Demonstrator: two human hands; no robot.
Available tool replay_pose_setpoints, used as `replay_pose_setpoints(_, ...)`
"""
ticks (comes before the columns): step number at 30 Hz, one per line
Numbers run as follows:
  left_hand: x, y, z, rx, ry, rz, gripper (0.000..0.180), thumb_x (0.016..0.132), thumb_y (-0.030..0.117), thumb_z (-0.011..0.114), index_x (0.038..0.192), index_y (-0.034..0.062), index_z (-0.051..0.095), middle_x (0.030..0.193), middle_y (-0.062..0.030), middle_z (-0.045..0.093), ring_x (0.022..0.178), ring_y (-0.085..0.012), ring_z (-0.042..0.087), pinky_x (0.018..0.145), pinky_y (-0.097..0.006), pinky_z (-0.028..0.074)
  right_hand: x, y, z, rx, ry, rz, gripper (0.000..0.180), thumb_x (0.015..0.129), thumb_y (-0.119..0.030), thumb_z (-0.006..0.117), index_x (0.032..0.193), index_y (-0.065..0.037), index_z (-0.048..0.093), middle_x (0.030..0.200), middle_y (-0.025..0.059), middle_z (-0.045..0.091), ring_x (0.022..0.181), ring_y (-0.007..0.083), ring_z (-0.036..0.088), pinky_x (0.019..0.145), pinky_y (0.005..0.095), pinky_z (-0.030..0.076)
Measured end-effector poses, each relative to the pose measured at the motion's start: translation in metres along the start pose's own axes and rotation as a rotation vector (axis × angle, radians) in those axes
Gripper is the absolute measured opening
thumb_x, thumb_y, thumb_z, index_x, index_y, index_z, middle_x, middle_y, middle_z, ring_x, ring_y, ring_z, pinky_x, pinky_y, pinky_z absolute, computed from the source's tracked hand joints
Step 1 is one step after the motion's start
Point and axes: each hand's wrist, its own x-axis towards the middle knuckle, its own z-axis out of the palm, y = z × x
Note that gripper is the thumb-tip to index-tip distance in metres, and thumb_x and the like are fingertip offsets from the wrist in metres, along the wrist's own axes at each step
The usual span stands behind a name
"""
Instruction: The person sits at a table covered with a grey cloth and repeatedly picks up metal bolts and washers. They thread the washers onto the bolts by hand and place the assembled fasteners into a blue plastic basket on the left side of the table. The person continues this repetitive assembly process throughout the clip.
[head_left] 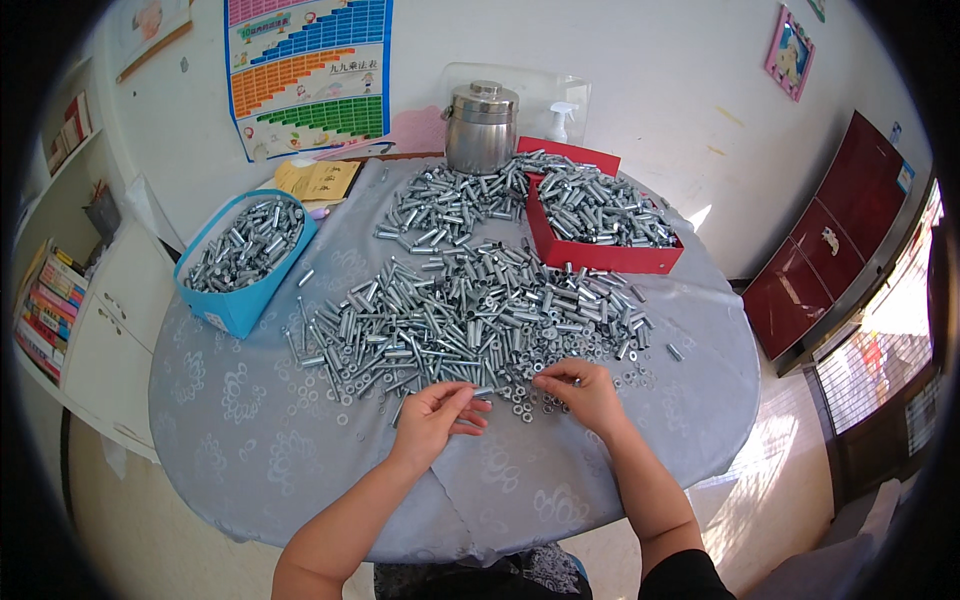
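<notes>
Near the front of a big pile of metal sleeves and bolts (430, 310), my left hand (437, 415) pinches a short silvery metal sleeve (483, 391) between thumb and fingers. To its right, my right hand (578, 390) is closed at the fingertips beside the near edge of the pile. Whatever those fingertips hold, if anything, is too small to make out. Hex nuts (523, 409) lie loose between the two hands, and flat washers (303, 392) are scattered left of my left hand. The hands are apart.
A blue box (243, 308) full of metal fasteners stands at the left. An open red box (610, 258), also heaped full, sits at the back right. Behind the pile are a steel canister (481, 130) and a white spray bottle (560, 120). A grey cloth (300, 470) covers the table.
</notes>
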Motion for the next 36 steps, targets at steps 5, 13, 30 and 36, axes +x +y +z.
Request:
replay_pose_setpoints(5,-0.002,0.002,0.003,-0.005,-0.032,-0.058,0.024,0.090,0.015,0.051,0.103,-0.0051,0.055,0.088,-0.0180,0.063,0.070,-0.0213,0.064,0.060,-0.030,0.055,-0.003,-0.008,0.007,0.415,-0.131,0.112,0.011,0.079,-0.006,0.066,0.088,-0.001,0.065,0.083,0.0025,0.064,0.077,0.0074,0.058,0.068,0.0207,0.046)
replay_pose_setpoints(13,-0.005,0.003,0.006,-0.003,-0.081,-0.157,0.027,0.090,0.018,0.051,0.103,-0.0055,0.054,0.089,-0.0178,0.063,0.071,-0.0214,0.064,0.063,-0.030,0.055,-0.006,-0.001,0.017,0.448,-0.188,0.046,0.011,0.079,-0.009,0.067,0.089,-0.003,0.066,0.082,-0.0008,0.064,0.075,0.0059,0.055,0.068,0.0208,0.045)
replay_pose_setpoints(30,-0.002,0.001,0.000,-0.093,-0.081,-0.197,0.025,0.090,0.020,0.051,0.100,-0.0031,0.055,0.090,-0.0184,0.064,0.073,-0.0233,0.064,0.064,-0.031,0.055,-0.001,-0.010,0.002,-0.155,0.084,-0.222,0.013,0.073,-0.010,0.068,0.084,-0.006,0.067,0.082,0.0082,0.062,0.080,0.0222,0.058,0.069,0.0306,0.047)
replay_pose_setpoints(36,-0.001,0.002,0.000,-0.086,-0.036,-0.183,0.025,0.090,0.020,0.052,0.098,-0.0032,0.056,0.089,-0.0174,0.064,0.072,-0.0220,0.064,0.063,-0.031,0.056,0.003,0.004,-0.009,-0.538,-0.005,-0.400,0.014,0.069,-0.007,0.066,0.082,-0.010,0.069,0.078,0.0053,0.060,0.076,0.0236,0.057,0.068,0.0333,0.046)
